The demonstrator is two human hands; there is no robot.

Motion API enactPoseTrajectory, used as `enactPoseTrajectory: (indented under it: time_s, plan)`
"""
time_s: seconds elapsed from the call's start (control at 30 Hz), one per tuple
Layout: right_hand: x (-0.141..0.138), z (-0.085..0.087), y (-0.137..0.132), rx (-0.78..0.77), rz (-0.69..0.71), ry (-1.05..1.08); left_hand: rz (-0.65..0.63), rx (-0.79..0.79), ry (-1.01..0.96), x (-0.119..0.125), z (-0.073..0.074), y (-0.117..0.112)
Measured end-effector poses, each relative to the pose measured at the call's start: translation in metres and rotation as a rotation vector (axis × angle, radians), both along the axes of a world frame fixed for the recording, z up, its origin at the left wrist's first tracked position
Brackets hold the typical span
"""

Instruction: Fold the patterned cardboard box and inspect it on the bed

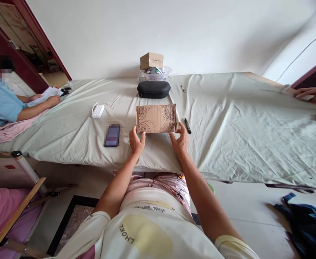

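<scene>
A flat brown piece of cardboard (156,118), with dark scribbled swirls near its corners, is held up over the cloth-covered table. My left hand (137,141) grips its lower left corner, thumb on the near side. At the lower right corner my right hand (180,139) holds it the same way. Just right of that hand lies a black marker (187,126). Behind the cardboard sits a black zip case (154,89). The underside of the cardboard is hidden.
A phone (112,135) and a white charger-like block (98,111) lie left on the grey-green cloth (228,129). A clear tub (160,75) and a cardboard box (152,60) stand by the wall. A small pen (183,88) lies behind. One person (1,104) holds papers at left; another's hand (314,94) shows at right.
</scene>
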State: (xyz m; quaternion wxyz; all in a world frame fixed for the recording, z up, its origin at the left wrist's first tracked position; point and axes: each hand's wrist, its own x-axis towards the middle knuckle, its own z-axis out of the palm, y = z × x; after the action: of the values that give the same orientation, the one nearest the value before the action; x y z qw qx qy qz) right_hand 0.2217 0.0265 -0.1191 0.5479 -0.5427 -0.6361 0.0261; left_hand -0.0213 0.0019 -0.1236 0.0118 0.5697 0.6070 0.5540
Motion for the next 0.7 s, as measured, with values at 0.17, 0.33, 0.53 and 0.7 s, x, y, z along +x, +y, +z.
enactPoseTrajectory:
  time_s: [0.17,0.33,0.53,0.7]
  plan:
    - [-0.001,0.013,-0.009,0.236,0.003,0.088,-0.067,0.150,0.010,-0.003,0.001,-0.004]
    - [-0.001,0.015,-0.010,0.254,-0.014,0.068,0.027,0.179,0.131,0.000,0.004,-0.004]
    - [-0.006,0.014,-0.014,0.316,-0.212,-0.187,0.058,0.140,0.375,0.013,0.009,-0.011]
    - [-0.030,0.016,-0.026,0.321,-0.120,-0.542,-0.179,0.128,0.626,0.025,0.011,-0.016]
